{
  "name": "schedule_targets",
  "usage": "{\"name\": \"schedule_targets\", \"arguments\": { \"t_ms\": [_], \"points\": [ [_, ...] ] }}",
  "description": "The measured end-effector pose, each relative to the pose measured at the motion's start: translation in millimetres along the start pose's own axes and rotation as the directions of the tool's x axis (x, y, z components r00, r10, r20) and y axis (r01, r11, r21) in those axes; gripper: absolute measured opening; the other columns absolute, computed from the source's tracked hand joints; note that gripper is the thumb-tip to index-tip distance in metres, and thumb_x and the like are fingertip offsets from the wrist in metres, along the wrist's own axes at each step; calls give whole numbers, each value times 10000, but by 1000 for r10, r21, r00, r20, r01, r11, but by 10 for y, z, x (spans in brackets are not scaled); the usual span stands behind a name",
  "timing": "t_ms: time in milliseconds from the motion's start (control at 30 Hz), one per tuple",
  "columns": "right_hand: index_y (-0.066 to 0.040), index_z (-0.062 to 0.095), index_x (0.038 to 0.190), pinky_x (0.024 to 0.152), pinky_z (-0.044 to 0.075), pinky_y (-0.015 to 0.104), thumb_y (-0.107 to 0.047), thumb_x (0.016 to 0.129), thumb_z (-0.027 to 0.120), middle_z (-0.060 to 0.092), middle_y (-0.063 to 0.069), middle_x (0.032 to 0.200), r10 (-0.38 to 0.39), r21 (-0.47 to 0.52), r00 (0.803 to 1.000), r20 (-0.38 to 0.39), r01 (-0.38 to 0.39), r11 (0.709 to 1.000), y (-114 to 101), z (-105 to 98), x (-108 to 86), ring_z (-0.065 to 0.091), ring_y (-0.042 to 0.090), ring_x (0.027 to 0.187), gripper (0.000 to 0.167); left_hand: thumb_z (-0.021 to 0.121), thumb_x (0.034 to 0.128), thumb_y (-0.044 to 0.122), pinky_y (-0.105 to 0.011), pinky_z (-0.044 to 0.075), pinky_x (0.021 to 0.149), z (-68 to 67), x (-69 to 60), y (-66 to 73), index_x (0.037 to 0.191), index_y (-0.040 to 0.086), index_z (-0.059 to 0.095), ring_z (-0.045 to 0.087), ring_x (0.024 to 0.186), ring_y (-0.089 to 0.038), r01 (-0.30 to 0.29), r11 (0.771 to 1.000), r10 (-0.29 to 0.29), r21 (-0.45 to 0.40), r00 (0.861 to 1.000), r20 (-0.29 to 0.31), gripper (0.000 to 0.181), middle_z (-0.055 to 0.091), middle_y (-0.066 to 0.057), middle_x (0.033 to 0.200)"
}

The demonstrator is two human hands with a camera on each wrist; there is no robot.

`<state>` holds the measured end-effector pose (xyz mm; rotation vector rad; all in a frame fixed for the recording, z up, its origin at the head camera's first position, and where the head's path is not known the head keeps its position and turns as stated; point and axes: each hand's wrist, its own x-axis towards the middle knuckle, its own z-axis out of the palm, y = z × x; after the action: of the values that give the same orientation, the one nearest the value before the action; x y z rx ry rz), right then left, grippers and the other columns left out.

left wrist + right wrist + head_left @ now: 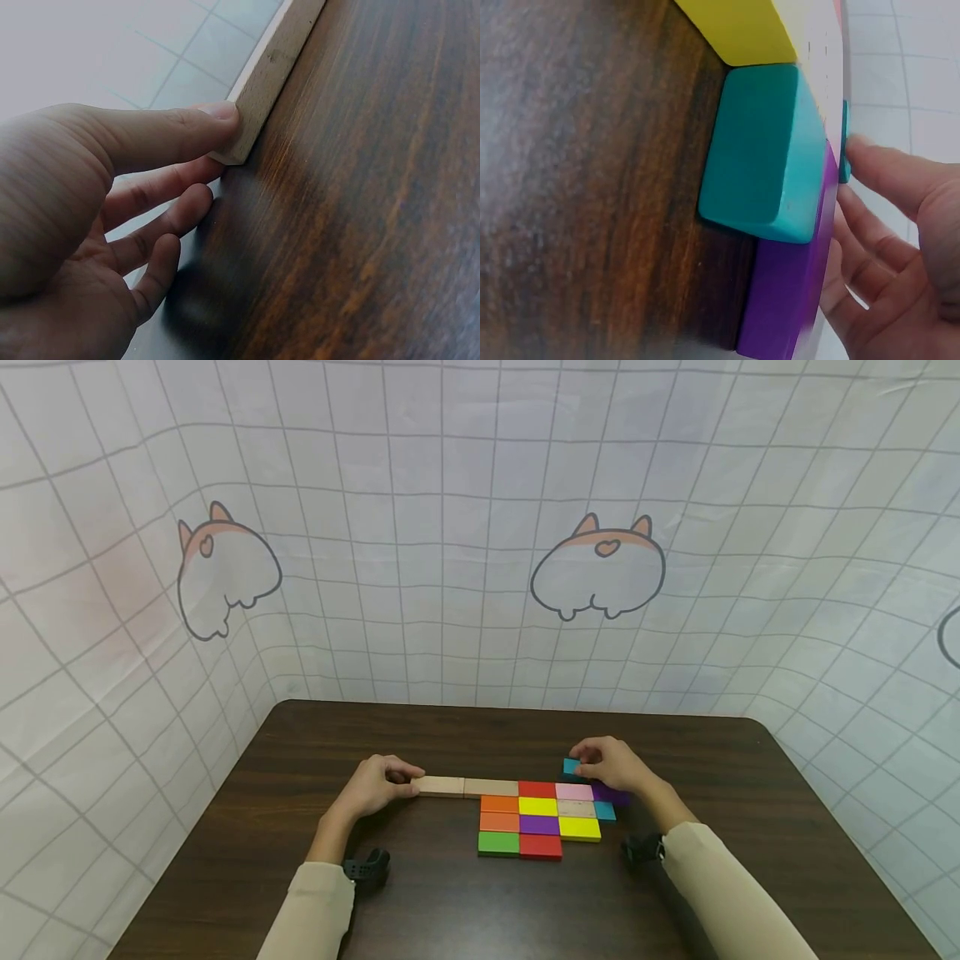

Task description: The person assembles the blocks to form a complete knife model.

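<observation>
My left hand [378, 789] pinches the left end of a plain wooden block [440, 786] between thumb and index finger. In the left wrist view, that wooden block [274, 67] lies on the tabletop and the other fingers are loosely bent. A second wooden block [491, 787] joins it end to end, reaching a red block [537, 789]. At the far right of the rows, my right hand [615, 764] holds a blue block [571, 767] by its right end, behind a pink block [574, 792]. Beneath this hand, a purple block [611, 794] is partly hidden.
Orange [499, 822], yellow [580, 829], green [498, 843] and other coloured blocks lie flat in touching rows. Another blue block [757, 146] sits at the right edge, against the purple one. A grid-patterned cloth [480, 610] hangs behind the dark wooden table [450, 910].
</observation>
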<state>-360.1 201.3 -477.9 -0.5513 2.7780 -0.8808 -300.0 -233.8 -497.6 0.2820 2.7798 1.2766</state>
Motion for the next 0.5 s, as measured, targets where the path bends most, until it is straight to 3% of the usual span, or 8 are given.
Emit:
{"name": "schedule_targets", "arguments": {
  "t_ms": [200,500],
  "points": [
    [-77,708,1244,923,541,493,-192,940,752,700,118,1129,0,-16,999,41,1,1000,21,-1,27,610,236,981,328,821,875,181,-328,502,745,-1,-4,16,1110,216,812,603,851,-143,-1,1000,1,9,1000,0,238,731,0,1083],
    [-74,717,1208,780,511,337,-116,939,735,659,61,970,-9,-11,999,41,10,1000,19,15,74,553,193,845,273,827,867,174,-325,505,740,-5,-5,24,1098,220,816,609,839,-142,7,1000,-7,6,1000,-5,235,731,3,1066]
  ]
}}
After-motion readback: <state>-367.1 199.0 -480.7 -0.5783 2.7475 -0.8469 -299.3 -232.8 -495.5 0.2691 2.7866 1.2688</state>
